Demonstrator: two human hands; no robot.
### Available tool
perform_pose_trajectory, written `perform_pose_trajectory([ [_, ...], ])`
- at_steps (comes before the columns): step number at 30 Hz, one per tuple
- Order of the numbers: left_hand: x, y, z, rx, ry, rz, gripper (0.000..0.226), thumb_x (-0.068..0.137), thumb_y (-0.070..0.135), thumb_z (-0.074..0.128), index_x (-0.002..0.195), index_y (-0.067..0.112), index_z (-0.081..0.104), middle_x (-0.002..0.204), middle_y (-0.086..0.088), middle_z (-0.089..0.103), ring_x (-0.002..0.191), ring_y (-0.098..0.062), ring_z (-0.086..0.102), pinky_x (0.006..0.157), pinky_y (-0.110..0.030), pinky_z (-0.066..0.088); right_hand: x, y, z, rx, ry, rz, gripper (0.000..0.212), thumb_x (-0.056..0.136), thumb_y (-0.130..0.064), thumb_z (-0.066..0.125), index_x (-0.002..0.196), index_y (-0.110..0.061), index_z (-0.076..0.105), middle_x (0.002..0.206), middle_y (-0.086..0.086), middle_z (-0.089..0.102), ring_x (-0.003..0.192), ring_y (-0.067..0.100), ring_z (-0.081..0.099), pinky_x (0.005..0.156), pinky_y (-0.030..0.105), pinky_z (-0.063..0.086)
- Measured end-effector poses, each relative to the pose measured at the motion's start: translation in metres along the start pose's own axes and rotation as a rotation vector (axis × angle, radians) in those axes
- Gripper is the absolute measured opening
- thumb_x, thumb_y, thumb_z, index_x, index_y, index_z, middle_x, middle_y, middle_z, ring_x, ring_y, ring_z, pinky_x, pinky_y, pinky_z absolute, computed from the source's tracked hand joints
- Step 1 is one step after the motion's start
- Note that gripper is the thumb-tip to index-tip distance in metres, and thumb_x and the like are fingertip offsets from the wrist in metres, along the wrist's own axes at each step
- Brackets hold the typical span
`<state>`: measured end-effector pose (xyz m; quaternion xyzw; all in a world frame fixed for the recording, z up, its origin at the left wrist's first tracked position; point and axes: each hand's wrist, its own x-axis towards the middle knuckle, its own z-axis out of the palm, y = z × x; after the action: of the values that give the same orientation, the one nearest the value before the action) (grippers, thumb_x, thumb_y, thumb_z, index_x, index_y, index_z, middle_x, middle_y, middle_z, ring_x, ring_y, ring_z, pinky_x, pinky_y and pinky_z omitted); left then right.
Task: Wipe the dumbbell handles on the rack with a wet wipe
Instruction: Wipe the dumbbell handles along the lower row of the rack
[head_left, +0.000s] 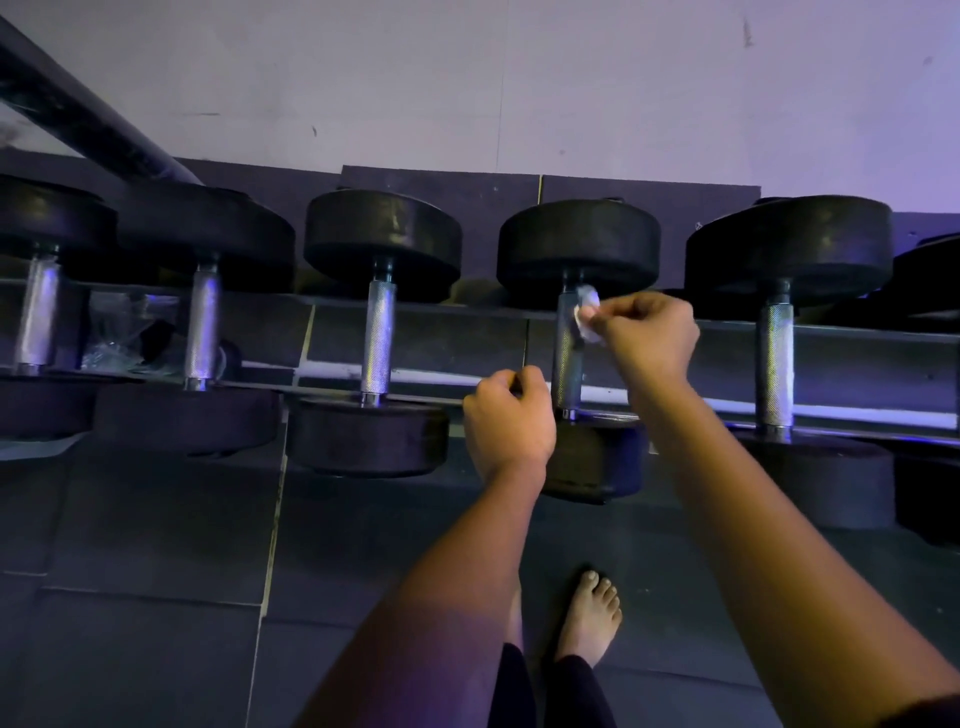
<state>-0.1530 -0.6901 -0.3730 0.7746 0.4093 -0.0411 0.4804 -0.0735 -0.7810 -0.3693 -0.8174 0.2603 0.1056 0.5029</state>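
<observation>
Nearest, two bare forearms, running up from the lower edge toward the rack (857, 364). Between them and lower down, a bare foot (592, 613) on dark floor mats (156, 571).

Right grip (649, 338): thumb and fingertips pressed together on a crumpled white wipe (587, 314), pinching it. Wipe at the very tips of that grip, on its left side, held against the top of a knurled steel handle (566, 364), just under the far black head (579, 244). Rest of the handle bare, running down to the left of the right wrist.

Left grip (509, 421): curled into a loose fist, thumb over the forefinger, nothing seen inside it. Sits below and left of the right grip, just beside the handle's lower end; touching it or not, cannot tell. Apart from the wipe.

Left of the left grip, three more dumbbells (378, 338) lying across the rack rails. Right of the right grip, a further one. Beyond both grips, a pale wall (571, 78).
</observation>
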Motion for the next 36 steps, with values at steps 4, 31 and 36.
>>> perform_pose_trajectory([
  [4, 0.001, -0.002, 0.0, 0.001, -0.015, 0.0, 0.036, 0.093, 0.028, 0.052, 0.06, 0.014, 0.057, 0.056, 0.0, 0.054, 0.052, -0.013, 0.05, 0.048, -0.026, 0.037, 0.003, -0.012, 0.013, -0.036, 0.03, 0.012, 0.019, 0.075, -0.017, 0.081, 0.063, -0.016, 0.066, 0.069, -0.001, 0.066, 0.068, 0.01, 0.061, 0.072, 0.028, 0.053],
  [31, -0.012, 0.016, 0.001, 0.299, -0.067, 0.249, 0.032, 0.097, 0.035, 0.049, 0.081, 0.014, 0.068, 0.07, 0.002, 0.059, 0.061, -0.012, 0.055, 0.045, -0.021, 0.031, -0.049, 0.025, -0.012, -0.16, -0.128, -0.044, 0.015, 0.082, -0.014, 0.073, 0.07, -0.015, 0.065, 0.071, -0.002, 0.064, 0.07, 0.009, 0.063, 0.067, 0.026, 0.055],
  [36, -0.051, 0.042, 0.021, 0.166, -0.058, 0.318, 0.028, 0.098, 0.035, 0.049, 0.082, 0.018, 0.066, 0.073, 0.002, 0.063, 0.063, -0.008, 0.059, 0.05, -0.018, 0.041, -0.04, 0.022, -0.07, -0.049, -0.059, -0.086, 0.013, 0.082, -0.015, 0.075, 0.073, -0.017, 0.066, 0.072, -0.003, 0.066, 0.072, 0.008, 0.065, 0.066, 0.021, 0.052],
])
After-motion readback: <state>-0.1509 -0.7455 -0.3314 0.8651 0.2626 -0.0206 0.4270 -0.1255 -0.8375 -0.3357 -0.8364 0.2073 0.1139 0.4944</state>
